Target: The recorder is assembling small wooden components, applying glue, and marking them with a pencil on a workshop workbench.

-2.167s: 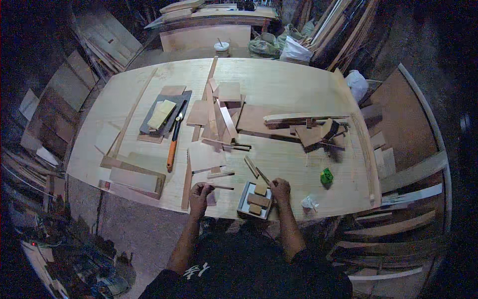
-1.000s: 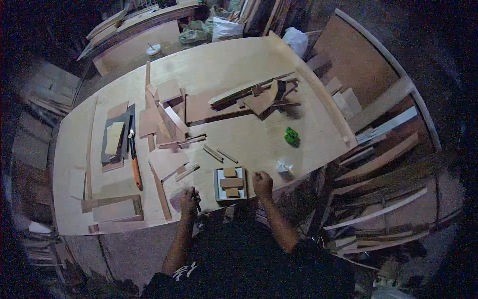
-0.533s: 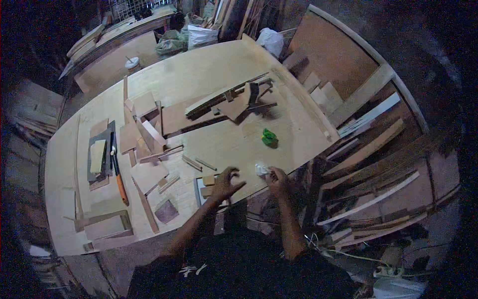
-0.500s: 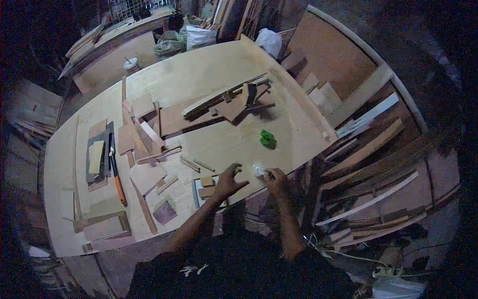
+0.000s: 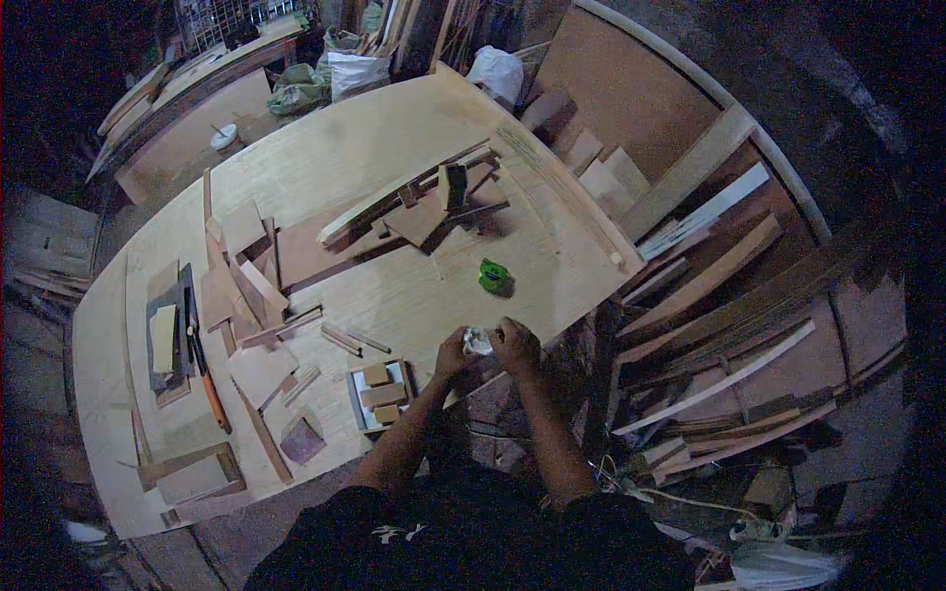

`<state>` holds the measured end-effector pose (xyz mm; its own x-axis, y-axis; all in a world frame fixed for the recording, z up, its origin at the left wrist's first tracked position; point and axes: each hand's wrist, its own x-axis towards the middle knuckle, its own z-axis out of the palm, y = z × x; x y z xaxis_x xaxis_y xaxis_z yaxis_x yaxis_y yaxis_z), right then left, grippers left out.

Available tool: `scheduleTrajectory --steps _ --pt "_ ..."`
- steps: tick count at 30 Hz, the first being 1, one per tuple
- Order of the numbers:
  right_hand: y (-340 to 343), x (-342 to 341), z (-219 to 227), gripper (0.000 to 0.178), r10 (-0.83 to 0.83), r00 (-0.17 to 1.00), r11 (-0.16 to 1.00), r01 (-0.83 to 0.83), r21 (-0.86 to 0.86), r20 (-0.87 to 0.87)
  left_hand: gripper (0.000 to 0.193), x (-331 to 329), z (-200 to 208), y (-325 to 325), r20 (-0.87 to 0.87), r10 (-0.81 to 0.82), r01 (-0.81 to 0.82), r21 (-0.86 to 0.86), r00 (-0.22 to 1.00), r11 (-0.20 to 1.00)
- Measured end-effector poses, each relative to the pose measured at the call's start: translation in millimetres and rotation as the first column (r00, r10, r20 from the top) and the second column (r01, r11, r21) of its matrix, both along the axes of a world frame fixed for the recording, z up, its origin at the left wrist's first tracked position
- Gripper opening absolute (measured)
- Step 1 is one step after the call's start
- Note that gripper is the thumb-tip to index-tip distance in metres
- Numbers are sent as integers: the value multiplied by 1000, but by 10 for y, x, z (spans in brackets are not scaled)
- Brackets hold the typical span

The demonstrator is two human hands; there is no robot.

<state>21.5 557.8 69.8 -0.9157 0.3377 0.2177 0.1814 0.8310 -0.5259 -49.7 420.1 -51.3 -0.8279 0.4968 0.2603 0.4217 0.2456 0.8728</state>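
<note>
My left hand [image 5: 454, 353] and my right hand [image 5: 516, 347] are close together above the table's near edge. Between them is a small, white, crumpled-looking piece [image 5: 479, 341], gripped by the fingers of both; whether it is paper or cloth I cannot tell. Just beyond it on the tabletop [image 5: 434, 295] lies a small green and dark object [image 5: 495, 277], rounded like a tape measure. Beside my left forearm sits a shallow light-coloured box [image 5: 359, 402] with several small wood blocks [image 5: 382, 396] in it.
Wood offcuts [image 5: 261, 286], thin sticks [image 5: 341, 341] and an orange-handled tool [image 5: 211, 394] lie on the left half. Stacked boards and a dark block [image 5: 452, 187] are farther back. Long strips [image 5: 724, 384] fill a rack at right; sacks [image 5: 357, 75] stand behind the table.
My left hand has gone from open and apart to closed on the white piece, which was only at my right hand before. The whole view has shifted slightly.
</note>
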Motion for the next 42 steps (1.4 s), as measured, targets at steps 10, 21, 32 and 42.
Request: scheduleTrajectory --steps 10,21,32,42 --pt "49 -40 -51 26 75 994 993 -81 -81 -73 62 -16 27 6 317 -50 76 -69 947 995" --pt "40 98 -67 36 -56 998 998 56 4 3 49 21 108 -6 243 -39 44 -13 969 999" --pt "192 182 204 26 -79 968 968 17 -250 -239 57 39 -51 -24 185 -28 26 12 982 1000" --pt "97 -9 -124 27 36 996 999 -34 -26 77 53 69 246 -28 197 -12 45 -164 980 985"
